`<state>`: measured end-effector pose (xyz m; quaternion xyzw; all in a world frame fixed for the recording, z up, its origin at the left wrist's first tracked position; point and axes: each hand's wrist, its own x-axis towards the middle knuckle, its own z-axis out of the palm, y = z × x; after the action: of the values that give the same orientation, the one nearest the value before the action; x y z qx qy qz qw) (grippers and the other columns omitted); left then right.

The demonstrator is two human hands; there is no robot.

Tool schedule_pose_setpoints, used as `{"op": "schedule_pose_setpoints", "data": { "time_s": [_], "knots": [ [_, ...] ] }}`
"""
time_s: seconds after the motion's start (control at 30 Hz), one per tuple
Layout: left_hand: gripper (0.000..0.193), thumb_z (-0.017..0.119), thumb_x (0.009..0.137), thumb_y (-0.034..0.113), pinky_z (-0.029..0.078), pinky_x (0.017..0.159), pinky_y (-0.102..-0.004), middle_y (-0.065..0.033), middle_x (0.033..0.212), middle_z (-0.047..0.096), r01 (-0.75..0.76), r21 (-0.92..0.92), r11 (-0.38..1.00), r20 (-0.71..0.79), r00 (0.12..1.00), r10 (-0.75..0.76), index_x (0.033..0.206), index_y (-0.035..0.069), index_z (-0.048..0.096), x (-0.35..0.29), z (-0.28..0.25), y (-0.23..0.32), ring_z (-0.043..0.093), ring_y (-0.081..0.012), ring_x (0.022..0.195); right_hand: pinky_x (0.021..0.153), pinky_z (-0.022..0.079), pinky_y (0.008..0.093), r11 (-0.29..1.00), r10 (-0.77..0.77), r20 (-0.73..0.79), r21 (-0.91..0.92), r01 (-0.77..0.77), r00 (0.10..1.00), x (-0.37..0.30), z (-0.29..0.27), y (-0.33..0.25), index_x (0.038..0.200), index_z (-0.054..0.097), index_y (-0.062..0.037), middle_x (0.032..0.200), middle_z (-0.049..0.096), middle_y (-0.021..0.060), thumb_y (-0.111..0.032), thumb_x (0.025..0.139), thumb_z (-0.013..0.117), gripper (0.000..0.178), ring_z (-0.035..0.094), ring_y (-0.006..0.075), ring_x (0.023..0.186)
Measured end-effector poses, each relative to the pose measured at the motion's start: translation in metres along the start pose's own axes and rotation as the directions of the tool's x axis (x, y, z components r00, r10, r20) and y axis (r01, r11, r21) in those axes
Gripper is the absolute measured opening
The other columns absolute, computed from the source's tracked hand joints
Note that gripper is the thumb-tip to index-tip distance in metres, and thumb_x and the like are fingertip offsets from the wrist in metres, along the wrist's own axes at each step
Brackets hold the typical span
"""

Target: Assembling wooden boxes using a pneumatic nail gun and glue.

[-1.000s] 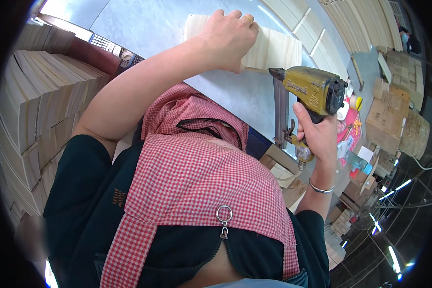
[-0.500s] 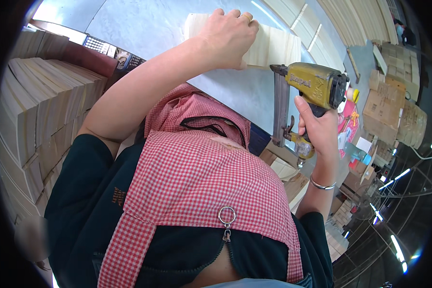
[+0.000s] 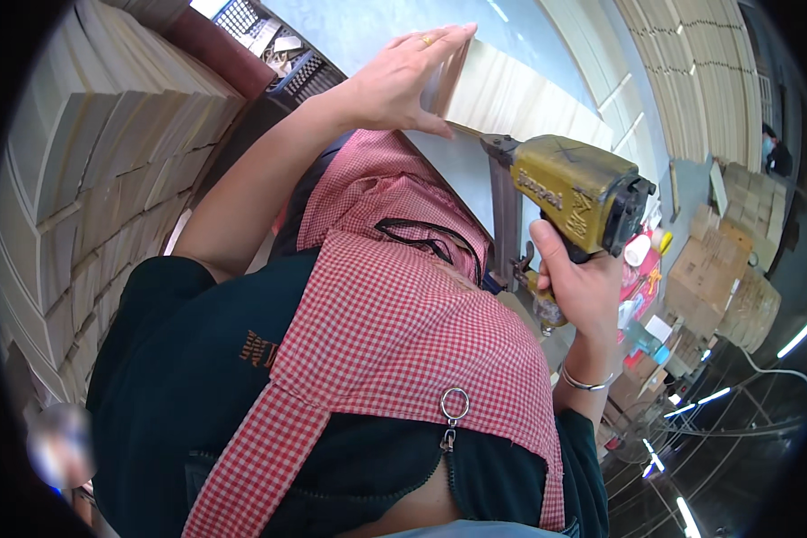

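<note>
My left hand [image 3: 394, 85] is spread wide, with a gold-coloured ring [image 3: 428, 39] on one finger; its fingers reach to the far corner at the left end of a pale wooden piece [image 3: 529, 90], and its thumb is by the near corner. I cannot tell whether this hand presses on the wood or only lies against it. My right hand [image 3: 580, 287] is closed around the handle of a yellow nail gun [image 3: 569, 193], the thumb up along the handle, and on this wrist I wear a silver bracelet [image 3: 587, 384]. The dark nose of the nail gun points to the left, just beside the near edge of the wooden piece; whether the two are touching, I cannot see. The wooden piece is on the light blue-grey tabletop [image 3: 359, 36], between my left hand and the nail gun. Behind it lie some flat pale boards [image 3: 587, 49], and farther to the right there is a long row of stacked wooden strips [image 3: 686, 81]. Close to my body is my red and white checked apron [image 3: 412, 332], over a dark green top [image 3: 197, 359]. On my left side stands a high stack of boards [image 3: 117, 161], and near it a dark basket [image 3: 305, 76]. To the right I see cardboard boxes [image 3: 704, 264], and a person [image 3: 777, 157] far away.
</note>
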<state>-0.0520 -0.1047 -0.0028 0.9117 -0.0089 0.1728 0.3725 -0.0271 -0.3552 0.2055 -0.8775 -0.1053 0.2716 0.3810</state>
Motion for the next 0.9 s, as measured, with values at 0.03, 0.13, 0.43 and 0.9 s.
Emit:
{"op": "schedule_pose_setpoints", "data": {
  "time_s": [0.03, 0.13, 0.43, 0.9],
  "knots": [
    [0.127, 0.093, 0.058, 0.044, 0.028, 0.121, -0.0456, -0.0152, 0.153, 0.047, -0.003, 0.015, 1.000, 0.005, 1.000, 0.002, 0.159, 0.008, 0.024, 0.000, 0.001, -0.001, 0.041, -0.0276, 0.145, 0.044, 0.042, 0.0215, 0.999, -0.033, 0.032, 0.027, 0.032, 0.999, 0.001, 0.004, -0.002, 0.112, 0.065, 0.0044, 0.080, 0.069, 0.0067, -0.011, 0.088, 0.077, 0.031, 0.054, 0.0093, 0.050],
    [0.126, 0.094, 0.059, 0.039, 0.026, 0.123, -0.0455, -0.0162, 0.153, 0.047, 0.011, 0.016, 1.000, -0.001, 1.000, -0.011, 0.159, 0.008, 0.025, 0.000, 0.001, 0.000, 0.041, -0.0285, 0.144, 0.044, 0.041, 0.0215, 0.999, -0.030, 0.036, 0.023, 0.029, 0.999, 0.003, 0.013, -0.008, 0.113, 0.065, 0.0046, 0.081, 0.069, 0.0072, -0.011, 0.088, 0.077, 0.032, 0.055, 0.0093, 0.051],
    [0.124, 0.095, 0.059, 0.037, 0.025, 0.124, -0.0441, -0.0167, 0.152, 0.048, 0.034, 0.041, 0.999, -0.018, 0.999, -0.033, 0.158, 0.007, 0.026, 0.000, 0.001, 0.000, 0.042, -0.0283, 0.144, 0.043, 0.041, 0.0217, 0.995, 0.100, 0.023, -0.010, -0.100, 0.995, 0.006, 0.027, -0.021, 0.113, 0.064, 0.0045, 0.080, 0.068, 0.0077, -0.012, 0.089, 0.077, 0.032, 0.055, 0.0102, 0.049],
    [0.121, 0.093, 0.060, 0.043, 0.028, 0.122, -0.0436, -0.0154, 0.149, 0.051, 0.049, 0.072, 0.996, -0.052, 0.998, -0.045, 0.155, 0.003, 0.030, -0.002, -0.002, 0.005, 0.042, -0.0282, 0.144, 0.039, 0.041, 0.0214, 0.994, 0.089, -0.123, -0.045, -0.095, 0.988, 0.018, 0.031, -0.044, 0.109, 0.064, 0.0045, 0.075, 0.066, 0.0070, -0.017, 0.088, 0.079, 0.033, 0.054, 0.0103, 0.045]
  ]
}}
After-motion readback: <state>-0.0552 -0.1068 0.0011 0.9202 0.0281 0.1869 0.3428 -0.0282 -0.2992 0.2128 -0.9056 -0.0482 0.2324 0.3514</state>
